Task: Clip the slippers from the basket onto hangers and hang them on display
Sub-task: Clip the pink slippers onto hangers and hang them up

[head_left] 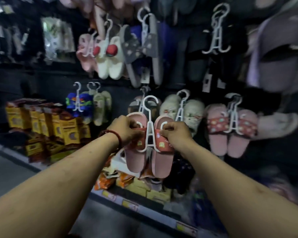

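A pair of pink slippers (163, 163) with red printed straps hangs toes-down on a white plastic hanger (150, 127), held up in front of the dark display wall. My left hand (126, 128) grips the left slipper's strap at the hanger's left arm. At the hanger's right arm, my right hand (176, 133) pinches the right slipper's strap. The hanger's hook (150, 100) points up and is free, not on any peg. The basket is not in view.
Other slipper pairs hang on white hangers around: fluffy pink ones (230, 127) to the right, pale ones (182, 109) behind, blue ones (78, 104) left, cream ones (108, 60) above. Yellow boxes (46, 124) and orange packets (108, 179) fill the shelf below.
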